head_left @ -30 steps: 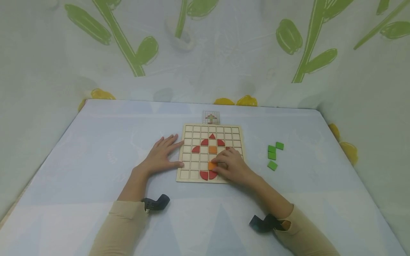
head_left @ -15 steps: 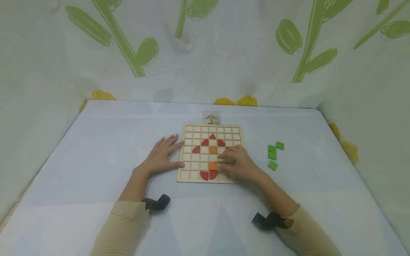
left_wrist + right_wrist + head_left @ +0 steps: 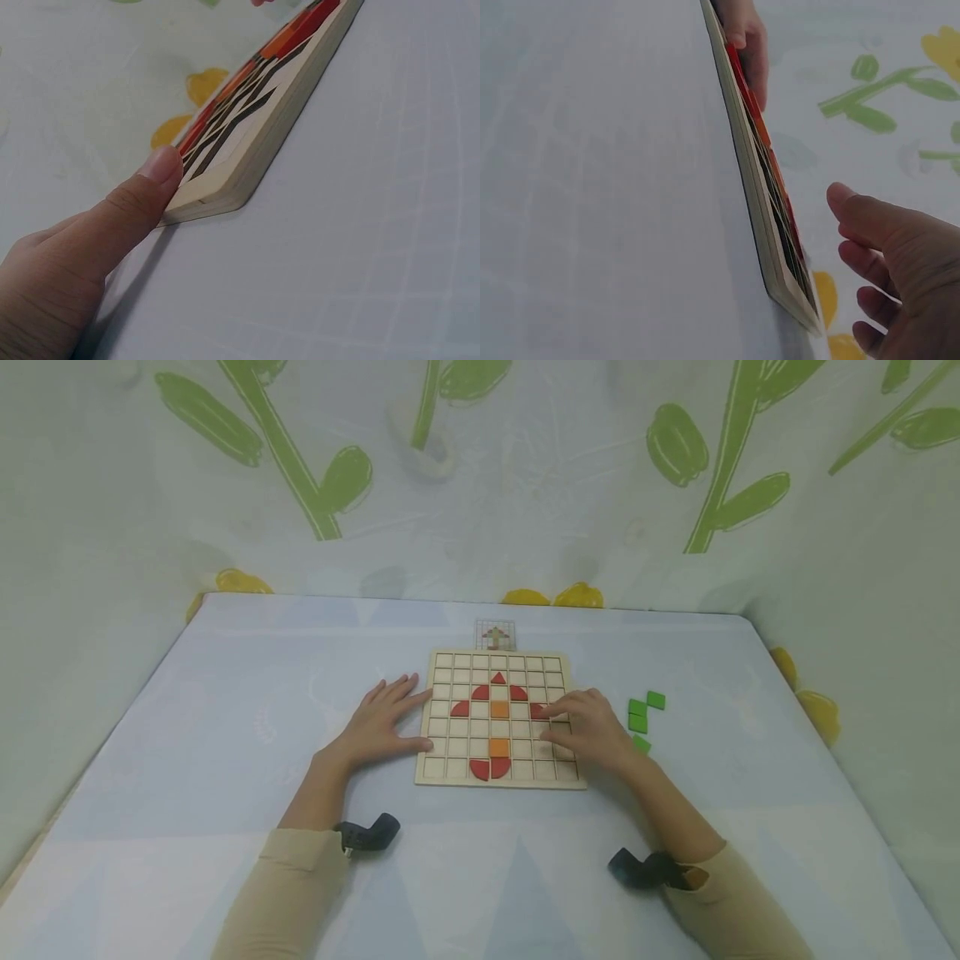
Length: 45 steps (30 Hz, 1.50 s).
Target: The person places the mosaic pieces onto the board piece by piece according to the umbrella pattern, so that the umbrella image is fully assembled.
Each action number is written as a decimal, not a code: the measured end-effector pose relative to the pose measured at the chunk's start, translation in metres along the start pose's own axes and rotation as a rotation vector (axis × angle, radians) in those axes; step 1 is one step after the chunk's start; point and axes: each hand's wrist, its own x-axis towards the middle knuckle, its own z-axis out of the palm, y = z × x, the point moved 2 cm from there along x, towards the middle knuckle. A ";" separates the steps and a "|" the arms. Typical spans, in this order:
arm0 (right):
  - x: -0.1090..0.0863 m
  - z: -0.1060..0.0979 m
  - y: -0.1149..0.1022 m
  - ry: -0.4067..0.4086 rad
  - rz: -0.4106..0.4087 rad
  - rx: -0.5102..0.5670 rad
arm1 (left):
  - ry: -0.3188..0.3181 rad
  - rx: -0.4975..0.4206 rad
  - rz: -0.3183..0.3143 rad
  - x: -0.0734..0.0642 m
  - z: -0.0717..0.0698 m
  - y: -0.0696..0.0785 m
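A wooden grid board point(image 3: 456, 767) lies flat in the middle of the table. My left hand point(image 3: 375, 722) rests at its left edge, fingers spread, the thumb touching the frame in the left wrist view. Over the board's right side hovers my right hand point(image 3: 596, 731), fingers loosely bent and holding nothing; its fingertips overlap a red quarter-round piece point(image 3: 537, 711) in the head view. Two orange squares point(image 3: 499, 748) sit in the centre column. A red triangle point(image 3: 498, 678) is near the top, and several red quarter-round pieces point(image 3: 480, 768) sit in other cells.
Several green square tiles point(image 3: 637, 723) lie on the table right of the board, one partly behind the right hand. A small pattern card point(image 3: 495, 635) lies against the board's far edge. Behind the table stands a wall point(image 3: 525, 485) with leaf prints.
My right hand has let go of the lower orange square, which now lies in its cell, and has moved right towards the board's edge. The left hand has stayed in place.
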 end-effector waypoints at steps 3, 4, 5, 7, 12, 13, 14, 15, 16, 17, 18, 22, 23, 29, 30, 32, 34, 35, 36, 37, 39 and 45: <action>-0.003 -0.006 0.006 0.035 0.009 0.013 | -0.002 -0.002 0.002 0.000 0.000 0.000; -0.004 -0.008 0.008 0.039 0.020 0.018 | -0.003 -0.002 0.005 0.000 0.000 0.000; -0.006 -0.010 0.010 0.043 0.034 0.022 | -0.003 -0.004 0.006 0.000 0.001 -0.001; -0.008 -0.014 0.014 0.035 0.063 0.026 | -0.003 -0.008 0.007 0.000 0.001 0.000; -0.015 -0.023 0.024 0.023 0.136 0.012 | 0.001 -0.010 0.007 -0.001 0.000 0.001; -0.017 -0.024 0.026 0.024 0.151 0.006 | 0.002 -0.009 0.007 -0.001 0.000 0.001; -0.019 -0.026 0.027 0.027 0.163 -0.002 | 0.003 -0.008 0.007 -0.001 0.000 0.001; -0.020 -0.027 0.029 0.031 0.170 -0.009 | 0.003 -0.005 0.007 -0.001 0.000 0.001; -0.022 -0.028 0.031 0.035 0.180 -0.013 | 0.002 -0.005 0.006 -0.001 0.000 0.000; -0.024 -0.029 0.034 0.041 0.186 -0.018 | 0.002 -0.007 0.006 -0.001 0.000 0.000; -0.026 -0.030 0.036 0.044 0.192 -0.025 | 0.002 -0.006 0.007 -0.001 0.000 0.001; -0.033 -0.035 0.045 0.064 0.205 -0.045 | 0.004 -0.016 0.008 -0.001 -0.001 0.001; -0.034 -0.037 0.047 0.067 0.210 -0.053 | 0.004 -0.017 0.009 -0.002 -0.001 0.001; -0.041 -0.050 0.059 0.060 0.314 -0.066 | 0.001 -0.005 0.007 -0.002 -0.001 0.001; -0.042 -0.053 0.061 0.063 0.327 -0.064 | -0.002 -0.005 0.006 -0.002 -0.001 0.001; -0.043 -0.057 0.065 0.077 0.345 -0.057 | -0.007 -0.006 0.000 -0.001 0.000 0.000; -0.044 -0.061 0.069 0.095 0.351 -0.048 | -0.011 -0.005 -0.004 -0.001 0.000 0.000; -0.044 -0.063 0.071 0.103 0.344 -0.045 | -0.014 -0.004 -0.009 -0.001 0.000 0.000; -0.045 -0.064 0.074 0.109 0.337 -0.042 | -0.015 -0.003 -0.008 -0.001 0.000 0.000; -0.045 -0.065 0.076 0.115 0.334 -0.040 | -0.016 -0.002 -0.010 -0.001 0.000 0.000; -0.046 -0.067 0.081 0.125 0.334 -0.027 | -0.016 -0.002 -0.013 -0.001 -0.001 0.001; -0.050 -0.074 0.096 0.168 0.354 -0.041 | -0.013 0.003 -0.013 -0.001 -0.001 0.001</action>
